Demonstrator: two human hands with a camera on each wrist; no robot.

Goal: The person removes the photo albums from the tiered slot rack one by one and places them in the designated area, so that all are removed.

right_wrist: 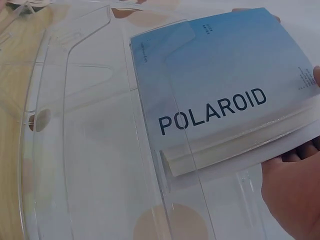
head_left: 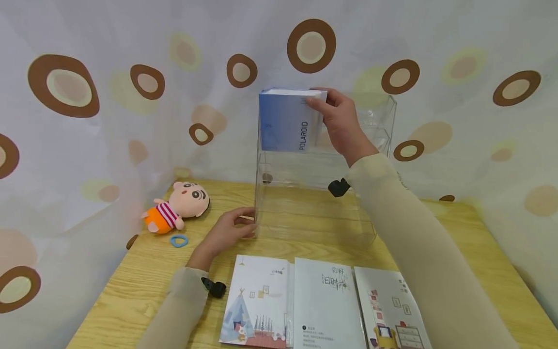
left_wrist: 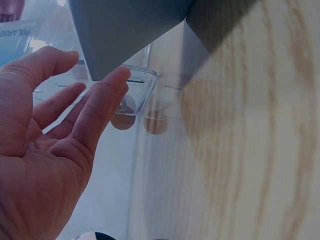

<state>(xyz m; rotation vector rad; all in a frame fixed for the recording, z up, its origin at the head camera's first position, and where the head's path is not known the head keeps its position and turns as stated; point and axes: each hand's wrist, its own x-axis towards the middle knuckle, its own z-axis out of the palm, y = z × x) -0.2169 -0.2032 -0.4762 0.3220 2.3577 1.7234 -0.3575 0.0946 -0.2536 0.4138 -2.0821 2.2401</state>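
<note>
My right hand (head_left: 342,118) grips a blue POLAROID album (head_left: 285,121) by its upper right edge, thumb on the front cover. The album stands upright in the top tier of a clear acrylic rack (head_left: 316,213), near its left end. In the right wrist view, the rack's clear front panel crosses the lower part of the blue album (right_wrist: 215,75). Low on the rack's left side, my left hand (head_left: 231,228) has its fingertips at the edge, fingers loosely spread. The left wrist view shows this hand (left_wrist: 55,135) beside the clear plastic; exact contact is hard to tell.
Three pale illustrated albums lie on the wooden table in front of the rack: one with a tent (head_left: 257,300), a plain one (head_left: 329,310) and one with furniture (head_left: 388,300). A plush doll (head_left: 176,208) and a blue ring (head_left: 179,241) lie at the left.
</note>
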